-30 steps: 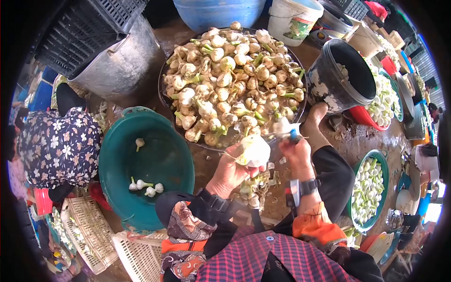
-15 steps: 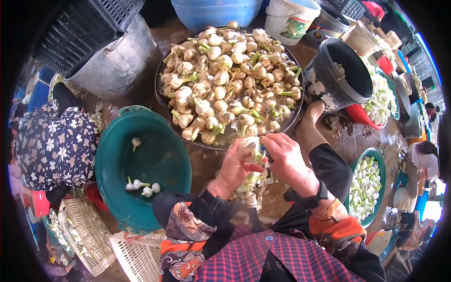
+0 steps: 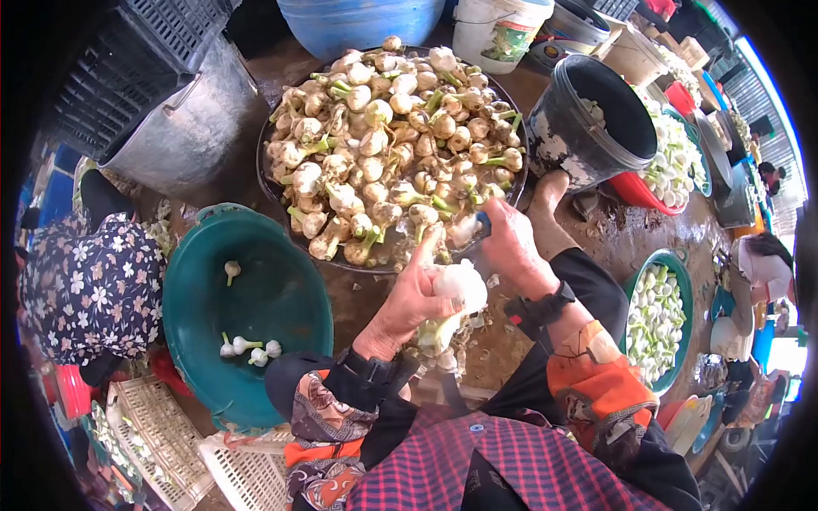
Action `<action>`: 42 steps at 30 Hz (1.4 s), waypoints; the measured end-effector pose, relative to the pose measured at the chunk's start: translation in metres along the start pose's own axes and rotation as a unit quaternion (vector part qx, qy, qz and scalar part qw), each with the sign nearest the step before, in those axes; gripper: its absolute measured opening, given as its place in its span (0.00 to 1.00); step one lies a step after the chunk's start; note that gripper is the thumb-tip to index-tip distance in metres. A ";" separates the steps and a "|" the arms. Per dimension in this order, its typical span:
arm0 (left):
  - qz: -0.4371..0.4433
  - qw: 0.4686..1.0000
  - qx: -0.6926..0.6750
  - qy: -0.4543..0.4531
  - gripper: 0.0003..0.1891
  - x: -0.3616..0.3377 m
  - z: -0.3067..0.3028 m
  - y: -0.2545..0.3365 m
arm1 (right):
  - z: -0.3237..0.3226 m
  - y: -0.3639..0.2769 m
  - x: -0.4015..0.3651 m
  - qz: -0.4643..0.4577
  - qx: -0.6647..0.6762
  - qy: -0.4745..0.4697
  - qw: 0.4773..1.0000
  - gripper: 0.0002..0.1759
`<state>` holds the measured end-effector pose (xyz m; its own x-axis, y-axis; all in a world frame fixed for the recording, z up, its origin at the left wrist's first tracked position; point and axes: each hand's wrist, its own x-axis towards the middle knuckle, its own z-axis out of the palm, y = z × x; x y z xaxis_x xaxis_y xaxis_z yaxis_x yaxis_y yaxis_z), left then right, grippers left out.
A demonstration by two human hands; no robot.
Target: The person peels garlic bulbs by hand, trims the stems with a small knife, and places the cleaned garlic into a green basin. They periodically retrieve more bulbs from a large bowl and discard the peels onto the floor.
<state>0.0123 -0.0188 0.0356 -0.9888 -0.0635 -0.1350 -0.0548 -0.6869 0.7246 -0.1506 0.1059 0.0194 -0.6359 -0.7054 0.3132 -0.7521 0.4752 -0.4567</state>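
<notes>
A peeled white garlic bulb (image 3: 461, 288) rests in my left hand (image 3: 407, 305), fingers curled round it and its pale stem pointing down. My right hand (image 3: 515, 245) is closed on a small blue-handled knife (image 3: 484, 223). Its blade is smeared by motion, over the rim of the wide pan. Unpeeled garlic bulbs (image 3: 372, 143) with cut stems are heaped in the dark round pan (image 3: 266, 183) just beyond both hands. Peelings (image 3: 452, 341) lie below my left hand. To the left, the green basin (image 3: 256, 298) holds several white garlic bulbs (image 3: 247, 344).
A black bucket (image 3: 554, 132) tilts beside my bare foot at the right. Another green tub (image 3: 687, 294) is full of peeled garlic. Plastic crates (image 3: 153, 417), a metal pot (image 3: 192, 140) and a blue tub (image 3: 362, 21) stand around. A person in floral clothing (image 3: 94, 289) sits at left.
My hands have moved apart: the right, with the knife, went up and away from the bulb. The left lowered slightly, and the bulb now shows smooth and white. The view shifted a little.
</notes>
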 end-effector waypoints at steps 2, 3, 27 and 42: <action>0.007 1.000 0.014 0.016 0.56 0.000 0.001 0.006 | 0.009 0.020 -0.029 -0.001 -0.155 -0.250 0.956 0.04; 0.009 0.999 0.020 0.026 0.57 -0.001 0.001 0.008 | 0.008 0.023 -0.045 -0.014 -0.207 -0.413 0.887 0.05; 0.173 0.820 0.520 0.165 0.52 0.003 -0.002 -0.005 | -0.006 -0.001 -0.012 0.066 0.019 -0.172 0.983 0.08; 0.091 0.980 0.086 0.153 0.38 0.007 -0.009 -0.002 | -0.012 -0.036 0.020 0.285 0.510 -0.135 0.800 0.04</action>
<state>0.0068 -0.0243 0.0276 -0.8982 -0.4056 -0.1697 0.0706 -0.5140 0.8549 -0.1381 0.0815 0.0522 -0.6609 -0.6802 -0.3169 0.2682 0.1804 -0.9463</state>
